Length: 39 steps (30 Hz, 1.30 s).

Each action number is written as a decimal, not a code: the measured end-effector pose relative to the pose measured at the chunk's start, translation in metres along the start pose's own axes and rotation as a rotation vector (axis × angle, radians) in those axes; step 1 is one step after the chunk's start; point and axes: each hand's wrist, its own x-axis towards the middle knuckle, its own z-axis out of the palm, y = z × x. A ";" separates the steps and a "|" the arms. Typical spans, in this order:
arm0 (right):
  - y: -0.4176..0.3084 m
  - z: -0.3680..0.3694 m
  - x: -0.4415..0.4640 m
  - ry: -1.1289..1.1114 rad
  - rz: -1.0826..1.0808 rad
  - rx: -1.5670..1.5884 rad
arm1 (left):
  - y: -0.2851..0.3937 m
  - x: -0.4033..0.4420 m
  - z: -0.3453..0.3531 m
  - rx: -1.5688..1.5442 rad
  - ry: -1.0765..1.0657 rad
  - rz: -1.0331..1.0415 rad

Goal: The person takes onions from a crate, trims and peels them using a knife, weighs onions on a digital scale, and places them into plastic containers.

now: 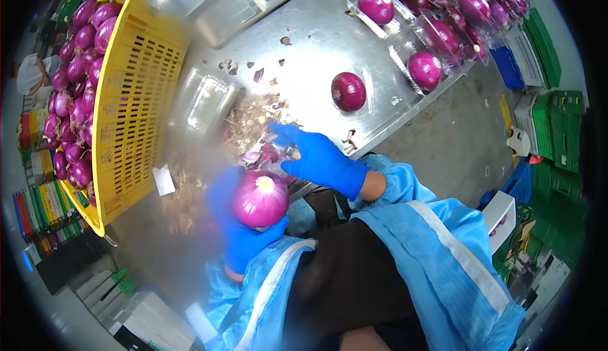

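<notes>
My left hand (247,242), in a blue glove, is wrapped round a peeled red onion (260,199), which shows a pale cut end facing up. Close by, my right hand (320,161), gloved in the same blue, has its fingers curled round something small and pale at its palm that I cannot make out. Beneath the hands lies a heap of onion skins and roots (253,123) on the metal table (297,66). A darker red onion (348,91) sits apart, up and to the right of my right hand.
On the left, a yellow crate (136,98) full of red onions leans toward the table. A clear plastic tray (204,101) lies beside it. Packed onion trays (437,41) stand at the upper right, and a weighing scale (253,3) is at the back.
</notes>
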 end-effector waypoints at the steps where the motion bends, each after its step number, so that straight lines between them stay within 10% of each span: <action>1: 0.001 -0.003 -0.004 -0.001 -0.002 -0.022 | 0.001 0.003 0.004 -0.015 -0.007 0.015; 7: 0.040 -0.034 -0.033 0.228 0.035 0.073 | -0.009 0.052 0.031 0.026 -0.291 -0.127; 17: 0.082 -0.108 -0.061 0.668 0.252 0.208 | -0.100 0.144 0.131 0.263 -0.639 0.489; 27: 0.175 -0.099 -0.023 0.497 0.336 0.265 | -0.203 0.127 0.098 0.369 -0.358 -0.394; 29: 0.135 -0.110 -0.018 0.495 0.465 0.347 | -0.122 0.120 0.126 0.214 -0.227 -0.428; 30: 0.141 -0.112 -0.015 0.444 0.455 0.367 | -0.179 0.116 0.119 0.350 -0.193 -0.079; 39: 0.068 -0.160 -0.016 0.400 0.190 0.913 | -0.091 0.163 0.120 -0.010 -0.110 -0.180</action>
